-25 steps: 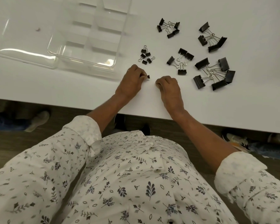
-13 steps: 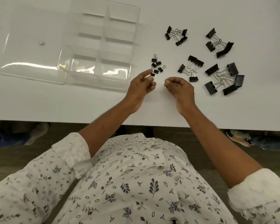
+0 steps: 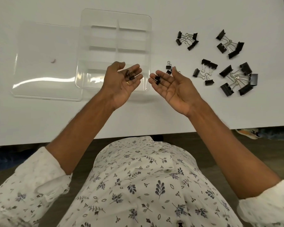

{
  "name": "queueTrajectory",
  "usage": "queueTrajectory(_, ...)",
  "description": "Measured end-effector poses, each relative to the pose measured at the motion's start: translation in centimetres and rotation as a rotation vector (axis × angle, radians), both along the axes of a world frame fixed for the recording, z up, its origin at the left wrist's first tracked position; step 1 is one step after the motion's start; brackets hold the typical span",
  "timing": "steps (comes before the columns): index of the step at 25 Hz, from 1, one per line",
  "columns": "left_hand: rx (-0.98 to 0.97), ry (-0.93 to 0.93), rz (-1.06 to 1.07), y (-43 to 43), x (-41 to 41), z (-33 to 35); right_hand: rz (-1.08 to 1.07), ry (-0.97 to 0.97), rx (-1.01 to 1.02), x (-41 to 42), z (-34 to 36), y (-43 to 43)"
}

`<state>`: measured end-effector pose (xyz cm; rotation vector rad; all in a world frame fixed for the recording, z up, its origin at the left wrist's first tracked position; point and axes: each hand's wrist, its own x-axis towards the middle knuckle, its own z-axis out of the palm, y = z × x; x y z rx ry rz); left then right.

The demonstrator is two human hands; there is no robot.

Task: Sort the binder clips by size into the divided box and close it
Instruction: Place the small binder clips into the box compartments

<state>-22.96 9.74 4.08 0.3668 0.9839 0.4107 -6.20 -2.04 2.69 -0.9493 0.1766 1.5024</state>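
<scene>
One white bench (image 3: 39, 120) fills most of what we see, with a dark floor (image 3: 82, 154) showing below its near edge. At the far left of the bench sits a clear divided box (image 3: 148, 46), and its lid (image 3: 47, 46) lies open and flat on the left side. To the right, the larger binder clips (image 3: 238, 79) lie in four loose heaps. A few tiny clips (image 3: 168, 67) remain on the bench between those heaps and the box.

We see both hands turned palm up with the fingers loosely spread, neither one closed round anything. The left hand (image 3: 123, 84) is over the near right corner of the box, with a small cluster of clips (image 3: 129, 75) resting on its fingers. The right hand (image 3: 174, 89) is just right of the box and carries a black clip (image 3: 157, 79) on its fingertips. We cannot tell whether that is one clip or two.
</scene>
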Motion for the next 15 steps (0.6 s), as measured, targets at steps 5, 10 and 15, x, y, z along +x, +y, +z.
queueTrajectory(5, 0.06, 0.15, -0.092, 1.4, -1.3, -0.8, 0.078, -0.17, -0.045, -2.0, 0.2, 2.0)
queueTrajectory(10, 0.074, 0.213, -0.116, 2.0, -1.7, -0.6, 0.203, -0.34, -0.09, -3.1, 0.6, 2.9)
queueTrajectory(15, 0.202, 0.235, -0.045, 1.5, -1.7, -0.2, 0.102, -0.499, -0.086, -2.6, 0.8, 1.7)
